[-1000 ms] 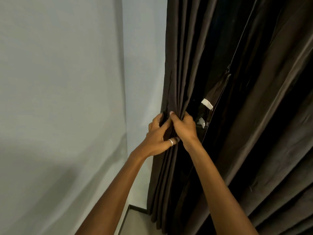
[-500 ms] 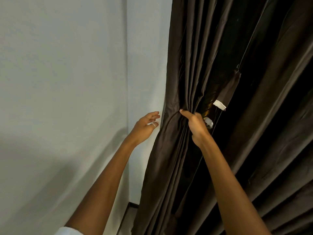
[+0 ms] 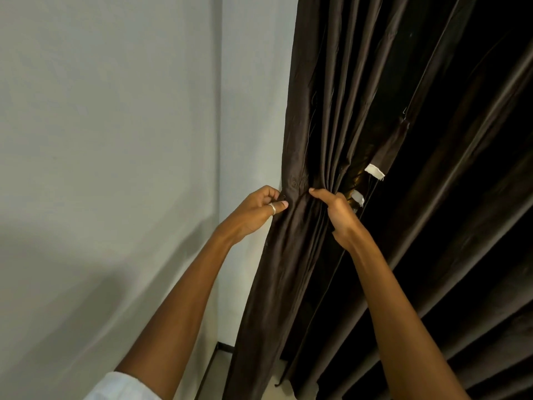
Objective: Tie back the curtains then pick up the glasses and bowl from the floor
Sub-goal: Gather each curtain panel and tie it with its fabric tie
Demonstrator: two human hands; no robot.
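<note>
Two pale walls [image 3: 115, 140] meet left of the dark curtain [image 3: 331, 96], hanging by the corner with its long folds running top to floor, gathered mid-height where the right hand [image 3: 337, 215] grips the bunched pleats and the left hand [image 3: 256, 210] pinches its wall-side edge.

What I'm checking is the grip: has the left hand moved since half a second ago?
Yes. The left hand moved right, away from the wall corner, and now pinches the edge of the curtain.
</note>
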